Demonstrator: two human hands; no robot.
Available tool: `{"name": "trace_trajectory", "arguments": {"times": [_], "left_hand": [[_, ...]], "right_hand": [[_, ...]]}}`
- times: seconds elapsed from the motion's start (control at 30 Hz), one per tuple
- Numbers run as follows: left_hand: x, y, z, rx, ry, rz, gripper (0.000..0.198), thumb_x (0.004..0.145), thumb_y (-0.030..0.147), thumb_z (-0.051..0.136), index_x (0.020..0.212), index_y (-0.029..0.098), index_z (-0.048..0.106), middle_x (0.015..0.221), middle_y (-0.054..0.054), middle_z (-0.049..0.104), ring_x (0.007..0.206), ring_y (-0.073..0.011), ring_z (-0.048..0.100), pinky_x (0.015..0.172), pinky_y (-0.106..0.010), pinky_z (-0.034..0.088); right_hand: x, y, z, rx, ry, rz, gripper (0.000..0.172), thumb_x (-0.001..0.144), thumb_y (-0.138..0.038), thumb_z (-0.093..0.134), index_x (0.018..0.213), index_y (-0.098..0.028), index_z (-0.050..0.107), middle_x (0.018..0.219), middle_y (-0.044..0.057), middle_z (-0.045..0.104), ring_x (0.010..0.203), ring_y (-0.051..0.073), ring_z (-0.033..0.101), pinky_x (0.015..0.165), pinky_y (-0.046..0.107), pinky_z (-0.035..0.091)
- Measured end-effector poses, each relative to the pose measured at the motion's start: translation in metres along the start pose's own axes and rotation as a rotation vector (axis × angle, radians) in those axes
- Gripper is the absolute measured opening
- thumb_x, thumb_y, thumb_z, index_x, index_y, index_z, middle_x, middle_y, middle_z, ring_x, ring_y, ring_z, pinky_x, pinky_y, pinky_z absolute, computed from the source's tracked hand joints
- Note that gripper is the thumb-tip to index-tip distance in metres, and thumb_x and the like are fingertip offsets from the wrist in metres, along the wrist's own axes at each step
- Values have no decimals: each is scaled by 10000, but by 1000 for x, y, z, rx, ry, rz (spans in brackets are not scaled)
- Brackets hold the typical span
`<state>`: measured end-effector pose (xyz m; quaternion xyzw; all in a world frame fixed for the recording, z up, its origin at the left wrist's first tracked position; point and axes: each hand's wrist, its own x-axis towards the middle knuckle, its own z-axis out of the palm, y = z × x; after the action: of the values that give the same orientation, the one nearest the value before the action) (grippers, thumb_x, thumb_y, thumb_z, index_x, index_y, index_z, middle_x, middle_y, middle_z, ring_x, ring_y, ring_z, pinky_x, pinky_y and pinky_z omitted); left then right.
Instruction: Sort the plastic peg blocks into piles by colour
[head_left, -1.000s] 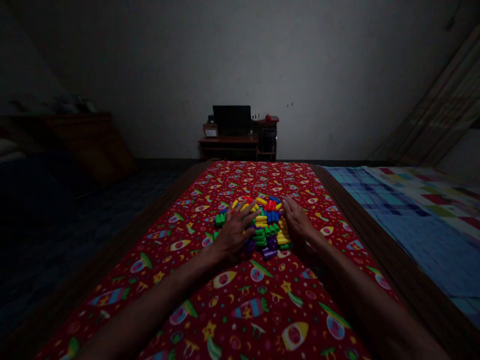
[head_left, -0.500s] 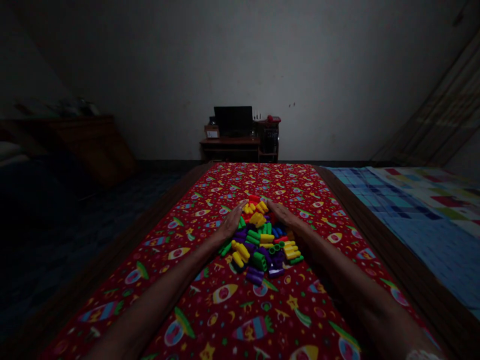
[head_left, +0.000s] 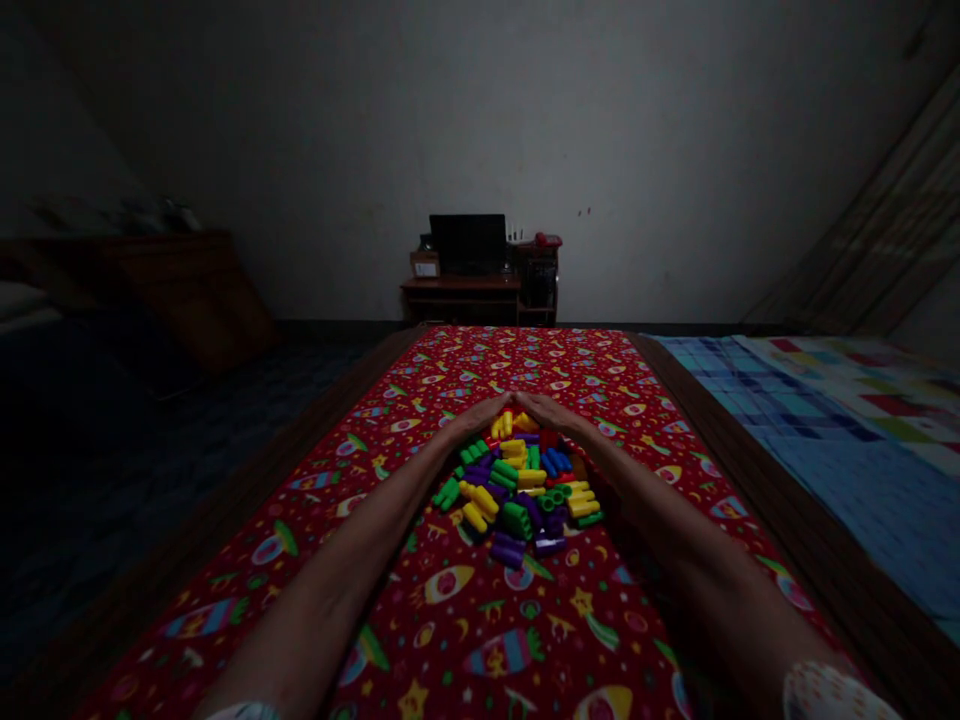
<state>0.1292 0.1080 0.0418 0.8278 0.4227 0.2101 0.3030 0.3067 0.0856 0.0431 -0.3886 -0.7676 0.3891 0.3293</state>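
Observation:
A heap of plastic building blocks (head_left: 517, 490) in yellow, green, purple, blue and red lies on a red patterned cloth (head_left: 495, 610). My left hand (head_left: 480, 415) curves round the far left side of the heap, fingers stretched out. From the other side, my right hand (head_left: 551, 413) reaches round the far right edge in the same way. The fingertips of both hands meet, or nearly meet, behind the blocks. Neither hand grips a block; the palms face the pile, and whether they touch the blocks at its far edge is hard to tell.
Beyond the table's far end, a desk (head_left: 461, 285) with a dark monitor (head_left: 468, 243) stands by the wall. A bed with a blue checked sheet (head_left: 847, 480) is on the right. At the left is a wooden cabinet (head_left: 191, 290) in shadow.
Both hands have come inward behind the heap, so the gap between the fingertips has closed. Blocks at the far side have shifted a little, and a few on the left are more exposed.

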Motion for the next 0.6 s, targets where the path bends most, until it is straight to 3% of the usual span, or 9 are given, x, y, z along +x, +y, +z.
{"name": "trace_trajectory", "arguments": {"times": [0.1,0.2,0.3,0.4,0.5,0.6], "left_hand": [[-26,5,-10,41,-20,40,688,959,533,104,1277,149,578,1263,-91,639,1175,-235,569,1035,-388,417],[-66,25,-9,270,123,137,596,977,458,152,1364,158,492,1437,-115,480,1344,-257,402,1129,-471,271],[-115,57,12,483,90,331,488,982,442,265,1408,269,428,1521,-70,363,1424,-277,255,1152,-579,110],[-152,85,40,593,-18,547,488,931,480,436,1398,339,426,1544,-22,322,1440,-290,206,1159,-581,75],[-158,93,54,628,-33,623,457,916,432,491,1362,335,473,1530,-21,351,1421,-278,261,1167,-559,83],[-137,84,50,641,46,584,376,934,374,466,1293,303,550,1497,-39,407,1404,-271,303,1165,-556,108]], "right_hand": [[-25,-3,-12,34,68,3,634,858,-702,353,1058,-207,695,1074,70,703,1058,249,616,925,418,478],[-60,-7,-21,-61,200,60,643,872,-689,331,1042,-187,695,1018,69,710,1024,266,621,899,424,487],[-99,-10,-16,-108,237,83,629,899,-661,295,1106,-199,669,1070,69,695,1068,258,609,932,416,477],[-131,-11,6,-110,302,66,642,894,-668,301,1273,-227,575,1315,87,581,1264,248,492,1067,429,378],[-138,-12,29,-111,376,78,755,860,-729,270,1366,-213,488,1444,107,456,1372,245,361,1146,449,265],[-121,-12,40,-70,455,99,794,860,-745,182,1376,-215,470,1425,107,476,1369,234,366,1156,448,243]]}}
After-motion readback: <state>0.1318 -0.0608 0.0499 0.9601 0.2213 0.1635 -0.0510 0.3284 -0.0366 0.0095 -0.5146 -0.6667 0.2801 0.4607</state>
